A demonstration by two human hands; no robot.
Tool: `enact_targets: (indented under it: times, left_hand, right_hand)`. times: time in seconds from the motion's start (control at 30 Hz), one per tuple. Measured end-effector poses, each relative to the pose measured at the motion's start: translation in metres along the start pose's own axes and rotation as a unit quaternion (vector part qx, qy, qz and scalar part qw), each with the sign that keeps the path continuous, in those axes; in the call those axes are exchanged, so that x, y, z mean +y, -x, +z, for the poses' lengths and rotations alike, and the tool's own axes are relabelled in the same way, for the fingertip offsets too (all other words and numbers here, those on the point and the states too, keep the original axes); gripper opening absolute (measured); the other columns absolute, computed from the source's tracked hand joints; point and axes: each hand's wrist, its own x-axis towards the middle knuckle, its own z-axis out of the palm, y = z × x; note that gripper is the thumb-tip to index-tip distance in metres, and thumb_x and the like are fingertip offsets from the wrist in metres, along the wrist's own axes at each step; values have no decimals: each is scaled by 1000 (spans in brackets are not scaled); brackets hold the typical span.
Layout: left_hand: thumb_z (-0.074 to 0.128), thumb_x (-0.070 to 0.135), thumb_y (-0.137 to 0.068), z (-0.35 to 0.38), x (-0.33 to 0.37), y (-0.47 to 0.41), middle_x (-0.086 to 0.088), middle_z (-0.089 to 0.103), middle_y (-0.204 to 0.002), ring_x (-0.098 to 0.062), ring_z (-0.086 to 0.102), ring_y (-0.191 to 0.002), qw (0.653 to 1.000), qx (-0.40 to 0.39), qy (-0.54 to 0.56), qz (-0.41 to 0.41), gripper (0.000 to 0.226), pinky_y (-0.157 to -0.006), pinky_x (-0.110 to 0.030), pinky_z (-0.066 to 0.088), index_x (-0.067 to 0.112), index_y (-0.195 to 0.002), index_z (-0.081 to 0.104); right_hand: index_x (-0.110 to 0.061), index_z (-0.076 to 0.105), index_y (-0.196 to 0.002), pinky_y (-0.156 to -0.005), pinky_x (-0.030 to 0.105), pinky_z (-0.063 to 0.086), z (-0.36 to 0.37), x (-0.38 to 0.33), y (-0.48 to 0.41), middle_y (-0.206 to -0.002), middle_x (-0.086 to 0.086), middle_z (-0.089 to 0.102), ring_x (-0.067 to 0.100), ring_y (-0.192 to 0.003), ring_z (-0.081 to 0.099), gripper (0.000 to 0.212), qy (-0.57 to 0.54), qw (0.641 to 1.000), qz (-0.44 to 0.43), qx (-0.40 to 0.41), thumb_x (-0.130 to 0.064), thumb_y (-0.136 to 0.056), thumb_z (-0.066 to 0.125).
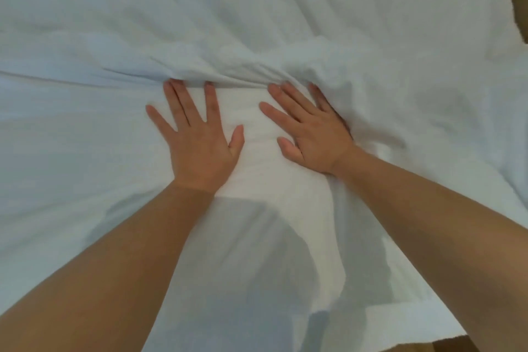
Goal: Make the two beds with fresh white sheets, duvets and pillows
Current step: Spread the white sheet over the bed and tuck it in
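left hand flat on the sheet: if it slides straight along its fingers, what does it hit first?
The bunched fold of the white sheet. The left hand touches it with its fingertips. Beyond the fold only more sheet shows.

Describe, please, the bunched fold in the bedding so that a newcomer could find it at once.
White bedding fills the view, and the left hand and right hand press flat on it near the middle. The fold is the raised ridge just beyond their fingertips, thicker and more shadowed than the shallow creases around it.
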Motion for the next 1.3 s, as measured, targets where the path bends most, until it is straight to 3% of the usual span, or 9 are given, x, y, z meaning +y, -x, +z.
enact_targets:
  times: [0.3, 0.53, 0.63, 0.73, 0.83, 0.93, 1.03, 1.2, 1.3]
  left_hand:
    - [28, 45, -87, -1, 36, -31, -29, 2, -158, -41, 0, -148, 985, -6, -73, 156, 78, -110, -71, 0, 7, -154, 13]
    - [45, 17, -87, -52, 8, -79, -16, 51, -121, -36, 47, -118, 986, -44, -149, 63, 42, -109, -68, 13, 9, -128, 45]
    - [47, 23, -88, -72, -8, -98, -8, 58, -107, -30, 55, -106, 977, -116, -170, 60, 21, -106, -48, 30, 16, -107, 45]
    - [49, 21, -89, -85, -20, -107, -7, 55, -88, -30, 56, -83, 983, -127, -103, 85, 12, -77, -37, 41, 13, -94, 42]
    - [55, 8, -84, -97, -36, -120, -19, 52, -79, -38, 55, -72, 990, 67, -59, 111, 13, -68, -44, 41, 5, -88, 43]
    - [56, 12, -87, -96, -42, -140, -35, 48, -116, -49, 47, -110, 981, 181, -67, 26, 37, -99, -66, 31, -5, -119, 45]
    - [39, 48, -98, -55, -31, -132, -16, 5, -162, -38, 3, -148, 998, 28, -14, -55, 70, -113, -65, -5, 16, -155, 13]
    - [18, 51, -99, -30, -38, -123, -8, -6, -163, -31, -7, -149, 999, 21, -9, -22, 68, -115, -62, -2, 19, -156, 0]
    - [17, 50, -99, -32, -44, -105, -3, -6, -163, -24, -8, -150, 997, 15, -32, 71, 65, -115, -59, -6, 23, -156, -1]
  right_hand:
    - [-24, 26, -154, -118, 53, 2, 6, 106, 125, -163, 5, 16, 28, -149, 16, 65, 35, 977, 198, -70, -46, -93, 31]
    - [-20, 55, -127, -99, 50, 24, -28, 119, 83, -139, 3, 51, 24, -133, 42, 32, 14, 931, 352, 95, -21, -98, 42]
    - [-25, 41, -138, -112, 55, 9, -47, 147, 62, -142, 3, 47, 23, -136, 38, 42, -80, 923, 370, -67, -19, -97, 45]
    - [-24, 43, -137, -112, 53, 16, -65, 165, 53, -138, 5, 52, 27, -130, 44, 44, -92, 887, 358, -276, -27, -94, 50]
    - [-21, 61, -104, -98, 44, 26, -87, 180, 34, -115, 6, 61, 29, -109, 53, 14, 5, 924, 374, -80, -25, -93, 53]
    - [-23, 51, -130, -113, 59, 12, -88, 170, 17, -136, 10, 47, 31, -130, 38, 34, 19, 889, 446, 102, -26, -97, 49]
    - [-37, 7, -154, -109, 71, -9, -28, 129, 12, -164, 2, -1, 31, -150, -5, 55, -31, 878, 476, -20, -45, -103, 24]
    - [-36, 2, -155, -114, 66, -4, -10, 118, 17, -165, 0, -5, 28, -150, -7, 57, -143, 859, 492, -5, -47, -102, 18]
    - [-37, -1, -155, -115, 62, -4, -21, 93, 15, -164, -3, -10, 25, -151, -9, 59, -145, 895, 421, -4, -51, -102, 19]
